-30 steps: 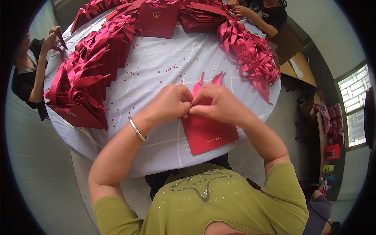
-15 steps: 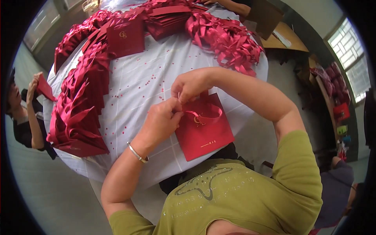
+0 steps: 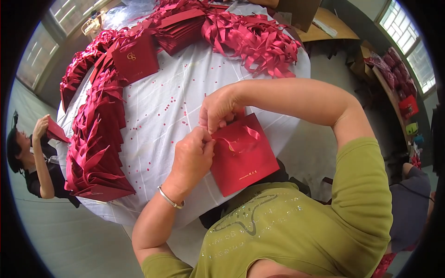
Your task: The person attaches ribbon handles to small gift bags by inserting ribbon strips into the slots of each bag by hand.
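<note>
A flat dark red paper gift bag (image 3: pixel 243 160) lies at the near edge of a round table covered in a white cloth (image 3: pixel 171 102). A red ribbon (image 3: pixel 238 139) runs across the bag's top. My left hand (image 3: pixel 192 155), with a silver bangle on its wrist, pinches the ribbon at the bag's upper left corner. My right hand (image 3: pixel 218 110) reaches across from the right and grips the bag's top edge just above the left hand. Both hands almost touch.
Rows of folded red bags with ribbons (image 3: pixel 95 148) line the table's left rim, with more heaped at the far side (image 3: pixel 250 37). One red bag (image 3: pixel 136 58) stands upright at the far left. A person (image 3: pixel 32 160) at left holds a red bag. Shelves with red items (image 3: pixel 408 88) stand right.
The view has swung, so the table now sits further left and up. My right hand has drawn in to the bag's top edge, and my left hand has closed on the ribbon beside it.
</note>
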A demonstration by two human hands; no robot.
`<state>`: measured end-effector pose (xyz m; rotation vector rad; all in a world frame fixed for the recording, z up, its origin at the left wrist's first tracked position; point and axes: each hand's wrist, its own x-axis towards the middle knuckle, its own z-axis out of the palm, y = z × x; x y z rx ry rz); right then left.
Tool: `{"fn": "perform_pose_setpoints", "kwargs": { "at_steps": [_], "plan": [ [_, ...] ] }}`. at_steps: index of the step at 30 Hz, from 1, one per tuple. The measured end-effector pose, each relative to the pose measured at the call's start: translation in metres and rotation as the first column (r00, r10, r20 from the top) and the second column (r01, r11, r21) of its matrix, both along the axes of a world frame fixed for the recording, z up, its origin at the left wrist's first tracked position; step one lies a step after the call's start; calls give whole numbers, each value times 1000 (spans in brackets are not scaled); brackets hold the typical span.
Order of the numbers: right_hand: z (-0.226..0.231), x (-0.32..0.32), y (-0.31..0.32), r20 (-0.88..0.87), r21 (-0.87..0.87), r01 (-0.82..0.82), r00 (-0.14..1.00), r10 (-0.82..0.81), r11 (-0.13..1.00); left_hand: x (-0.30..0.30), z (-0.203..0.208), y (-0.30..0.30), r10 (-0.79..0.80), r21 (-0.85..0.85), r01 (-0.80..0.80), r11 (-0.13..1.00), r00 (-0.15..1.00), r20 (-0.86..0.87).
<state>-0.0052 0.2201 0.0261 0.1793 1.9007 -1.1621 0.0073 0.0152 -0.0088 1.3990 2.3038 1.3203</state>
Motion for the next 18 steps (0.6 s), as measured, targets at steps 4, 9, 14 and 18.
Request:
{"fn": "perform_pose_setpoints", "kwargs": {
  "at_steps": [4,9,14,18],
  "plan": [
    [-3,3,-1,6,-7,59,998,-59,998,-3,-4,0,-20,5,21,1000,994,-104],
    [-28,11,-5,-74,-157,285,951,-299,946,-3,3,-1,-19,-14,19,1000,1000,-8],
    [-17,15,0,-1,-169,205,978,-208,964,3,15,-3,-35,-62,36,997,999,14],
    [-13,11,6,123,-137,103,989,-87,985,6,9,-2,-46,-25,46,999,999,-17]
  ]
}}
